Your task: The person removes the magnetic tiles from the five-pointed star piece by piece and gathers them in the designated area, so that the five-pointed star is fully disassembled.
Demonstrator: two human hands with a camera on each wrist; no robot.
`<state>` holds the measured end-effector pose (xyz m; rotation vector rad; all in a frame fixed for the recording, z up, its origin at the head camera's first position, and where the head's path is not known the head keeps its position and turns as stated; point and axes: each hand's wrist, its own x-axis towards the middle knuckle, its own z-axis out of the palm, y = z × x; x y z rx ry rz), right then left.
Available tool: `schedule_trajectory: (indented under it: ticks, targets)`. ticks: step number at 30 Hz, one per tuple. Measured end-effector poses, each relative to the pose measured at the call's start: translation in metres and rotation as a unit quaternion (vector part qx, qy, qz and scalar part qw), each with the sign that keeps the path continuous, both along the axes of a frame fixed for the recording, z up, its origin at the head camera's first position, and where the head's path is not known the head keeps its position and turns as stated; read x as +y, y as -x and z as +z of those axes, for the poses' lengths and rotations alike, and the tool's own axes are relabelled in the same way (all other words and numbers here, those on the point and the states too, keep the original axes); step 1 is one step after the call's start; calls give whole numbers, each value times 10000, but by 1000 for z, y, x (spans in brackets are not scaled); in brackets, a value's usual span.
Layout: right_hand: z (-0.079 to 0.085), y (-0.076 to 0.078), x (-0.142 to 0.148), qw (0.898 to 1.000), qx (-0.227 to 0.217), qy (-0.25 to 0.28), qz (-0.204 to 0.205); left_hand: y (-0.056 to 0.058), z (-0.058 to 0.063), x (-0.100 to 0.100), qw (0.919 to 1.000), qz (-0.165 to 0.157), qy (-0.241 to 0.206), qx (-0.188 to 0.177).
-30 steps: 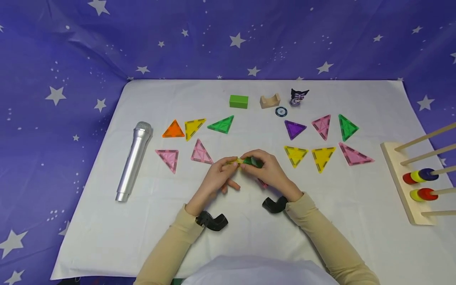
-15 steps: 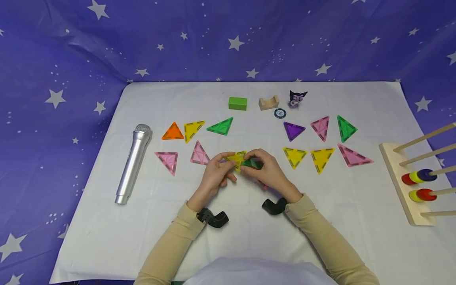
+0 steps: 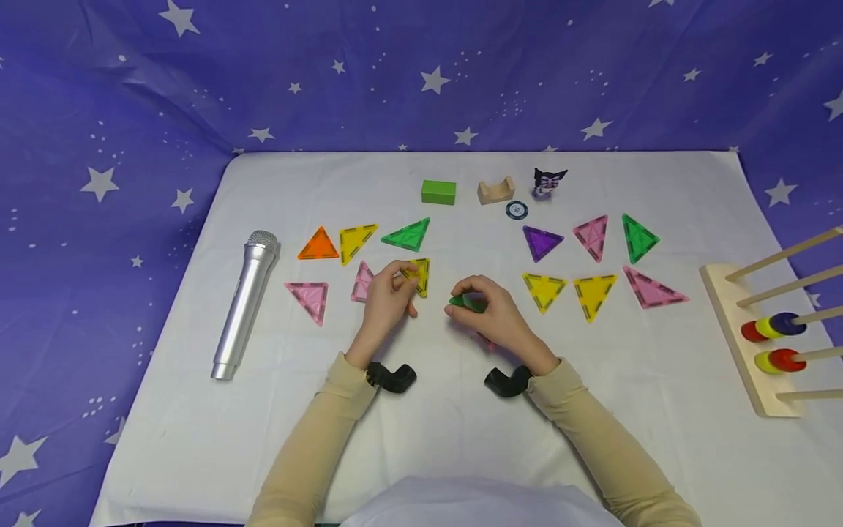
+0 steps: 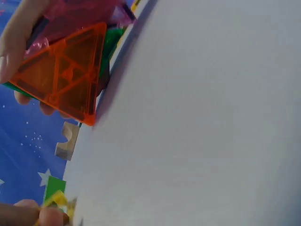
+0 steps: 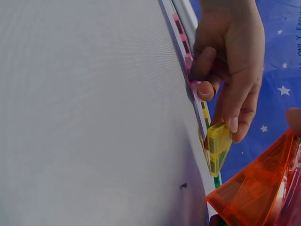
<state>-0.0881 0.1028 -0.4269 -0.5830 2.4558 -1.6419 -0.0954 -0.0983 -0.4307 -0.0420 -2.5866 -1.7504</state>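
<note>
My left hand (image 3: pixel 387 298) pinches a yellow triangular magnetic tile (image 3: pixel 423 278) between thumb and fingers, low over the table left of centre. In the right wrist view this yellow tile (image 5: pixel 218 146) hangs tilted from the fingertips. A pink triangle tile (image 3: pixel 361 282) lies partly hidden behind the left hand. To the right, my right hand (image 3: pixel 494 313) grips a small bunch of tiles. The left wrist view shows an orange triangle (image 4: pixel 70 75) in front of that bunch, with pink (image 4: pixel 77 19) and green (image 4: pixel 111 42) tiles behind it.
More triangle tiles lie on both sides, including an orange one (image 3: pixel 319 244) and a purple one (image 3: pixel 543 243). A silver microphone (image 3: pixel 246 307) is at left, a wooden peg stand (image 3: pixel 747 344) at right. A green block (image 3: pixel 438 192), wooden cradle (image 3: pixel 496 190), chip (image 3: pixel 516 211) and figurine (image 3: pixel 547 183) stand behind.
My left hand has drawn the yellow tile away from the right hand's bunch, moving left and slightly away from me. The right hand has stayed nearly still with its tiles.
</note>
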Motion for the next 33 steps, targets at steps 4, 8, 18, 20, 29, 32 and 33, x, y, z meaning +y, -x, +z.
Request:
schedule_trajectory:
  ticks: [4, 8, 18, 20, 29, 32, 33]
  targets:
    - [6, -2, -1, 10000, -50, -32, -7, 6, 5, 0, 9950, 329, 941, 113]
    - [28, -10, -5, 10000, -52, -46, 23, 7, 10, -2, 9867, 446, 1558, -81]
    - [38, -12, -6, 10000, -42, -28, 26, -5, 6, 3, 9846, -1497, -830, -362]
    - [39, -13, -6, 10000, -57, -13, 36, -8, 5, 6, 9713, -1904, -1312, -559]
    - [35, -14, -5, 9997, 0, 92, 224, -16, 21, 9, 9507, -2357, -1874, -737]
    - [31, -14, -4, 9990, 138, 237, 339, -17, 23, 11, 9558, -2232, -1787, -676]
    - [29, -15, -3, 9988, 142, 287, 377, -17, 23, 11, 9581, -2157, -1771, -638]
